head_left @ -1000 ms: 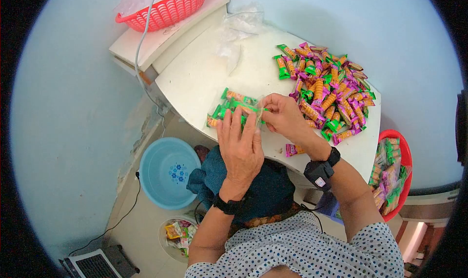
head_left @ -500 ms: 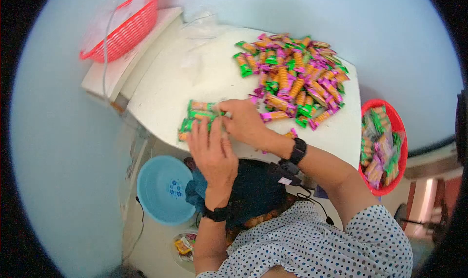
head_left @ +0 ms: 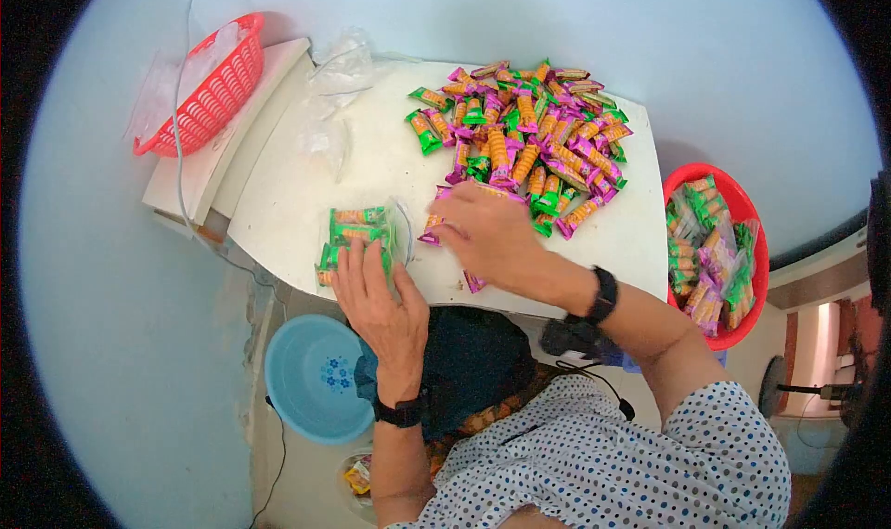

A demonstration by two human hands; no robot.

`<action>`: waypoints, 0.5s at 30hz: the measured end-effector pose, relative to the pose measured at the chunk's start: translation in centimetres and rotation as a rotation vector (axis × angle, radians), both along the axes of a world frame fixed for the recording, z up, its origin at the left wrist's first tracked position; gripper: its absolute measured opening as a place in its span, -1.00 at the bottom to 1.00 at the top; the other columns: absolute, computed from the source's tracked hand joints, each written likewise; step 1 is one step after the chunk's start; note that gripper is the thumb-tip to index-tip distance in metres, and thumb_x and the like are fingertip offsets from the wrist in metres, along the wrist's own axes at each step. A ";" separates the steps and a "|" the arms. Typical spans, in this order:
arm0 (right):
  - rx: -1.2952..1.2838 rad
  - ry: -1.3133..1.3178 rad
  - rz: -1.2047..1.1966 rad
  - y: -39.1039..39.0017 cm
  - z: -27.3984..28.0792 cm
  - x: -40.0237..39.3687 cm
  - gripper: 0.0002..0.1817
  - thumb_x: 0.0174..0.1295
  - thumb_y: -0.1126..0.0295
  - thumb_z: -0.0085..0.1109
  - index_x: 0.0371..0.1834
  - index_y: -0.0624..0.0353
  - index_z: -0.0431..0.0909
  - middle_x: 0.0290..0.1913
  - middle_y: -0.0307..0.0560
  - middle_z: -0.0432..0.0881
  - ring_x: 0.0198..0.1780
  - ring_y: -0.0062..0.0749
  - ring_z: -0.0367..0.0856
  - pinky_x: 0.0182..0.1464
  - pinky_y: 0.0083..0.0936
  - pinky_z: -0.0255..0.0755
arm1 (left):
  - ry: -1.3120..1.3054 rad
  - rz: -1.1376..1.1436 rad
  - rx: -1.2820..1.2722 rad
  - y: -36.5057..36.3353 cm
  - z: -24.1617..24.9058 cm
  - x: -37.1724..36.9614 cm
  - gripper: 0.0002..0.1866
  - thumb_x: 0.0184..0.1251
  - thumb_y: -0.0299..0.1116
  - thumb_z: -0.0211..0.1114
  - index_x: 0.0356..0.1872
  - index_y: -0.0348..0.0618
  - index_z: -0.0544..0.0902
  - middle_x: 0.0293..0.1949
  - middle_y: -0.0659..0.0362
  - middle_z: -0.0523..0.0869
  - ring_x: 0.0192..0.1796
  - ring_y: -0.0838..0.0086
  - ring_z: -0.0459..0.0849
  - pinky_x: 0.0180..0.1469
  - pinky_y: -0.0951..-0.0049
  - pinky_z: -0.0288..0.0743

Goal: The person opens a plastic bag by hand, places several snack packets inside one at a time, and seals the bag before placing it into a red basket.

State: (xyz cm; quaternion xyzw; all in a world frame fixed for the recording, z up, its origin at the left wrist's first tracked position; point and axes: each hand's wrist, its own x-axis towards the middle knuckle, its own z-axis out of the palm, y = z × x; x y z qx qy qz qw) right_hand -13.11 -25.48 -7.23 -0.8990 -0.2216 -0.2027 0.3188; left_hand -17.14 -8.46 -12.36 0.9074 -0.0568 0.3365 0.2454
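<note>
My left hand (head_left: 380,292) lies with fingers spread over a clear plastic bag (head_left: 399,232) holding several green-ended snack packets (head_left: 357,216), near the table's front left edge. My right hand (head_left: 497,241) is at the near left side of a heap of purple- and green-ended snack packets (head_left: 529,111). Its thumb and forefinger are apart, right beside a purple-ended packet (head_left: 430,230). Another purple-ended packet (head_left: 473,281) lies partly hidden below that hand.
Crumpled clear bags (head_left: 339,74) lie at the table's back left, beside a red basket (head_left: 218,97) on a white ledge. To the right stands a red tub (head_left: 756,278) with filled bags. A blue basin (head_left: 278,380) is on the floor, left of my lap.
My right hand has left the bag and moved right, to the heap's edge. My left hand stays on the bag, and the bag's open right side now shows. The view has shifted slightly.
</note>
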 end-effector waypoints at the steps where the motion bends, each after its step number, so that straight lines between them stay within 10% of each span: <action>1: -0.068 -0.002 -0.075 -1.6 0.4 -0.5 -0.82 0.18 0.33 0.27 -0.19 0.11 0.62 -0.23 0.00 0.58 -0.21 -0.02 0.67 -0.26 -0.09 0.60 | -0.010 -0.001 -0.006 -0.1 0.0 0.1 -0.52 0.26 -0.47 0.30 0.22 -0.30 0.52 0.30 -0.10 0.53 0.41 -0.09 0.40 0.47 -0.14 0.12; 15: -0.390 0.170 -0.397 -9.9 -0.4 -2.1 -0.62 0.14 0.30 0.34 -0.02 0.23 0.55 0.00 0.14 0.58 0.06 0.07 0.59 0.02 -0.09 0.54 | 0.018 0.048 0.058 -0.8 0.1 2.2 -0.37 0.11 -0.43 0.40 0.29 -0.22 0.50 0.33 -0.10 0.50 0.42 -0.11 0.36 0.45 -0.16 0.13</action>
